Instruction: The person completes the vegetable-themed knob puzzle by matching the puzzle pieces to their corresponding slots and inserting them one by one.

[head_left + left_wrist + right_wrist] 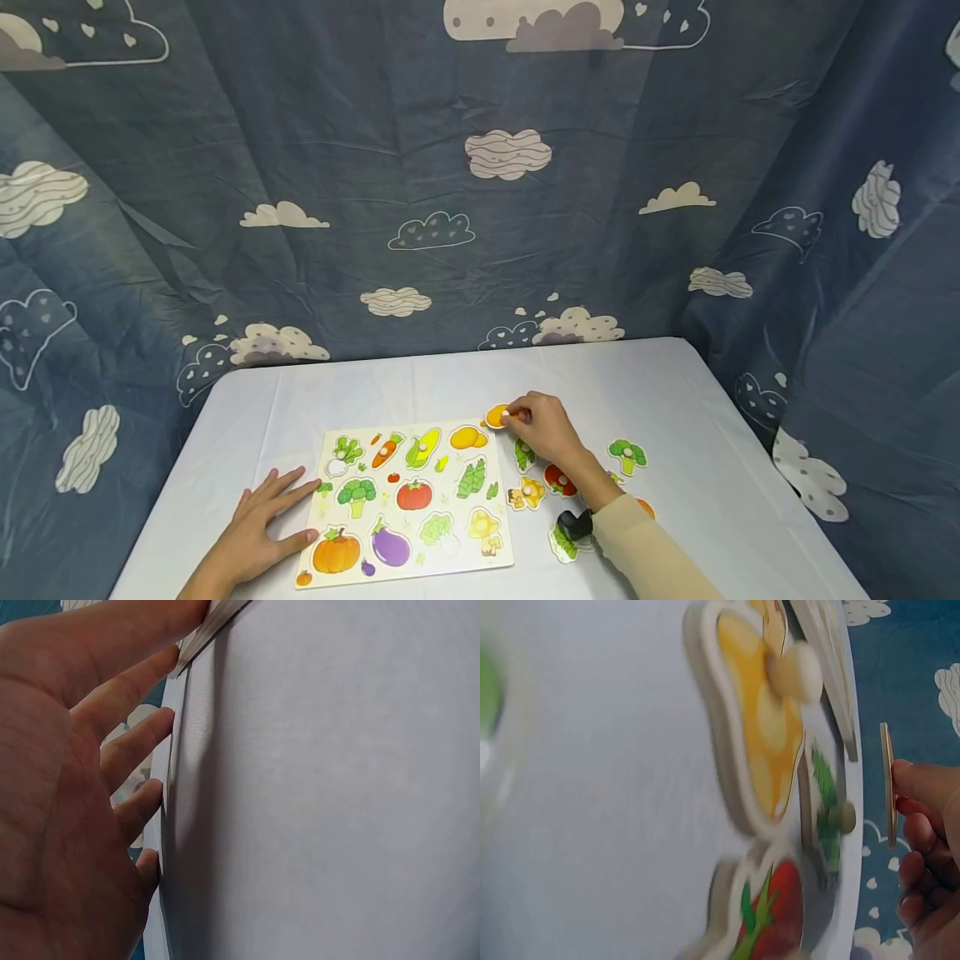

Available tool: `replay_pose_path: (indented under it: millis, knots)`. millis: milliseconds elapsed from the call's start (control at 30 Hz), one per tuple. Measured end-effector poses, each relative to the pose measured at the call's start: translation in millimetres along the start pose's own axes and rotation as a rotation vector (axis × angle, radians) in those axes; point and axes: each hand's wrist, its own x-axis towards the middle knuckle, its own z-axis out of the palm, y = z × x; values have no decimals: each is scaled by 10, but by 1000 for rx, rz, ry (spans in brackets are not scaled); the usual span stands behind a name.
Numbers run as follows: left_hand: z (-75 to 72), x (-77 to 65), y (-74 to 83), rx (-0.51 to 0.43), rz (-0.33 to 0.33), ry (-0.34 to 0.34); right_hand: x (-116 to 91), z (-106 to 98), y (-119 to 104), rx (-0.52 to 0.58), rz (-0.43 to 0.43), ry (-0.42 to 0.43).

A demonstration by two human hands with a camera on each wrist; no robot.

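Note:
My left hand (258, 529) lies with fingers spread at the left edge of a white vegetable puzzle board (431, 568), fingertips touching it. In the left wrist view, the thumb (127, 637) meets the board's edge. Above the board's top right corner, my right hand (543, 429) pinches an orange-yellow oval puzzle piece (495, 416). The right wrist view shows that thin piece (889, 787) edge-on, held between thumb and fingers. Close below the right hand lie a green leafy piece (523, 454), a tomato piece (558, 481) and a mushroom piece (532, 492), each knobbed.
A broccoli piece (627, 456) lies farther right on the white table (712, 500). A green-and-white piece (562, 546) lies below the right wrist, beside a black wrist device (574, 525). Part of an orange piece (645, 507) shows past the sleeve. A cloud-patterned curtain (420, 183) hangs behind.

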Motion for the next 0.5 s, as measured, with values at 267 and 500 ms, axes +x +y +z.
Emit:
replay_pose_path:
  millis: [267, 500]
  knots:
    - [8, 2, -7, -2, -10, -7, -2, 119, -181, 29, -16, -25]
    - [14, 4, -21, -1, -5, 1, -10, 217, -318, 32, -18, -47]
